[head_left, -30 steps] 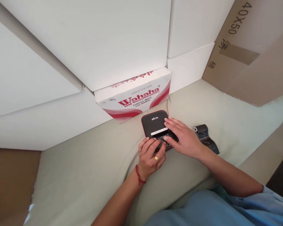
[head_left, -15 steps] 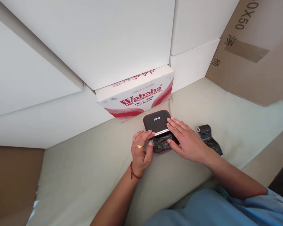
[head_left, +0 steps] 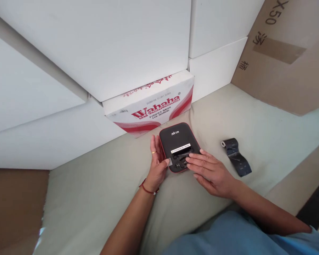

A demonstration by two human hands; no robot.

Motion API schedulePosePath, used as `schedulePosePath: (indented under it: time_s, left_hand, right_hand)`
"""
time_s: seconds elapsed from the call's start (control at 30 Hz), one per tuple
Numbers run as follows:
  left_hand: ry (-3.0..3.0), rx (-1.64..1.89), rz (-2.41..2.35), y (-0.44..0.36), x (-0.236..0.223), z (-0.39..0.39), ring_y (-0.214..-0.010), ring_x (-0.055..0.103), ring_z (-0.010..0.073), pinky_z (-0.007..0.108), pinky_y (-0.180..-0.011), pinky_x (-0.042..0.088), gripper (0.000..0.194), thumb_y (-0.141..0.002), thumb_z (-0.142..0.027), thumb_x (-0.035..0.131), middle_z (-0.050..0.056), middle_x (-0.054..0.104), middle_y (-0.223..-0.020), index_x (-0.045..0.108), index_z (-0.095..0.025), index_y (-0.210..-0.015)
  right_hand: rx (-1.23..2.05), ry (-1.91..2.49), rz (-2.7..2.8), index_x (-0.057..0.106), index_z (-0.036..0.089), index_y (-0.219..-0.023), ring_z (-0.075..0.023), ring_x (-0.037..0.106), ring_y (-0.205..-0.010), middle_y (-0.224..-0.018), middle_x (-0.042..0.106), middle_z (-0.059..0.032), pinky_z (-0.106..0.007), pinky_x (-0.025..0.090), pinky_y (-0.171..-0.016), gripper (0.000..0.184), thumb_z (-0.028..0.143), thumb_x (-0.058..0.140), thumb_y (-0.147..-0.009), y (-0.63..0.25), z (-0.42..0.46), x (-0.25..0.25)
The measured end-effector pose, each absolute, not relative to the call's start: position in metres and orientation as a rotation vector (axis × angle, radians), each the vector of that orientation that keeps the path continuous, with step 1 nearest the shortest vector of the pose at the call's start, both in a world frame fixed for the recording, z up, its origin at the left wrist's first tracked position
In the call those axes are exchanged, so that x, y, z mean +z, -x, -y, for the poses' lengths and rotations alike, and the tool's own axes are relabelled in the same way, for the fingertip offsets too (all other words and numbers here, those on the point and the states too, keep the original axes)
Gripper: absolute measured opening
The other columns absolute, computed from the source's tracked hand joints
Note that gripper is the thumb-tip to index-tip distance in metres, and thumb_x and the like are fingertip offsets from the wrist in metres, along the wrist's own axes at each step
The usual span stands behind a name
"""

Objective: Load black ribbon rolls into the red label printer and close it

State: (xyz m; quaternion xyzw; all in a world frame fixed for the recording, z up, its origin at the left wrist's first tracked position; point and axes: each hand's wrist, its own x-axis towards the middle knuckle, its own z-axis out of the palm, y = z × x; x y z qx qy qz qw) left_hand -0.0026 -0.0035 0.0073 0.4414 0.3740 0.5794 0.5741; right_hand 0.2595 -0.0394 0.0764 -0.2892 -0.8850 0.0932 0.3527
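Observation:
A small black printer [head_left: 175, 139] with a red edge and a white label strip lies on the pale cloth. Below the strip, its recessed part [head_left: 178, 160] is exposed. My left hand [head_left: 157, 163] grips the printer's left side, thumb on a small grey tab near the lower corner and fingers along the edge. Over the lower right of the printer, my right hand [head_left: 210, 171] is open, its stretched fingertips touching the recess and hiding part of it. To the right, apart from both hands, lies a partly unrolled dark roll [head_left: 231, 146].
A Wahaha water carton [head_left: 151, 109] stands just behind the printer, against stacked white boxes [head_left: 138, 42]. A large brown cardboard box [head_left: 279, 71] rises at the back right. Another brown surface [head_left: 16, 209] is at the left. Pale cloth [head_left: 95, 198] covers the work surface.
My left hand has shifted from over the recess to the printer's left side. My right hand has slid down off the upper right edge toward the recess. The view has moved slightly.

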Motion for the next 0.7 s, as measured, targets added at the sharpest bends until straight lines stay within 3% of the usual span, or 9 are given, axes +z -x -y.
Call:
schedulePosePath:
  time_s: [0.13, 0.23, 0.33, 0.43, 0.57, 0.7]
  left_hand:
    - [-1.066, 1.326, -0.841, 0.001, 0.003, 0.003, -0.187, 0.009, 0.0319, 0.056, -0.152, 0.016, 0.124, -0.088, -0.059, 0.094, -0.001, 0.01, -0.2, 0.014, -0.054, -0.182]
    - [-1.102, 1.318, -0.848, 0.002, -0.001, 0.001, -0.187, 0.006, 0.032, 0.057, -0.152, 0.016, 0.122, -0.09, -0.062, 0.091, -0.001, 0.006, -0.2, 0.011, -0.055, -0.182]
    - [-1.141, 1.329, -0.845, 0.002, -0.005, 0.0, -0.187, 0.012, 0.033, 0.057, -0.152, 0.018, 0.116, -0.092, -0.066, 0.088, 0.002, 0.013, -0.199, 0.016, -0.052, -0.182]
    - [-1.136, 1.356, -0.84, 0.002, -0.008, -0.001, -0.184, 0.022, 0.0343, 0.058, -0.15, 0.025, 0.111, -0.091, -0.065, 0.089, 0.004, 0.022, -0.197, 0.024, -0.051, -0.18]
    - [-1.104, 1.37, -0.853, 0.001, -0.011, -0.003, -0.18, 0.033, 0.0371, 0.058, -0.145, 0.037, 0.11, -0.086, -0.069, 0.092, 0.008, 0.031, -0.194, 0.033, -0.047, -0.177]
    - [-1.088, 1.395, -0.845, -0.001, -0.011, -0.006, -0.177, 0.039, 0.0388, 0.058, -0.145, 0.035, 0.109, -0.082, -0.068, 0.095, 0.011, 0.041, -0.188, 0.042, -0.039, -0.173]
  right_hand:
    - [0.25, 0.728, 2.275, 0.075, 0.017, -0.142, -0.023, 0.076, -0.145, -0.144, 0.085, -0.0123, -0.048, 0.055, -0.133, 0.037, 0.013, 0.066, -0.107, -0.261, 0.034, 0.08]
    - [0.296, 0.686, 2.264, 0.079, 0.021, -0.134, -0.022, 0.083, -0.131, -0.135, 0.089, -0.0097, -0.045, 0.062, -0.125, 0.028, 0.016, 0.067, -0.109, -0.263, 0.024, 0.09]
    - [0.368, 0.788, 2.272, 0.081, 0.023, -0.133, -0.021, 0.085, -0.126, -0.136, 0.088, -0.0094, -0.037, 0.068, -0.114, 0.027, 0.024, 0.062, -0.115, -0.259, 0.003, 0.11]
    - [0.376, 1.138, 2.45, 0.083, 0.023, -0.132, -0.0263, 0.085, -0.126, -0.137, 0.088, -0.0092, -0.039, 0.07, -0.105, 0.033, 0.029, 0.054, -0.118, -0.239, -0.026, 0.135]
    - [0.349, 1.517, 2.834, 0.086, 0.021, -0.122, -0.0324, 0.086, -0.115, -0.128, 0.09, -0.0125, -0.04, 0.07, -0.09, 0.033, 0.018, 0.055, -0.111, -0.196, -0.062, 0.159]
    - [0.337, 1.592, 2.932, 0.088, 0.015, -0.115, -0.0353, 0.086, -0.115, -0.118, 0.09, -0.0204, -0.042, 0.067, -0.093, 0.036, 0.01, 0.054, -0.106, -0.167, -0.08, 0.159]
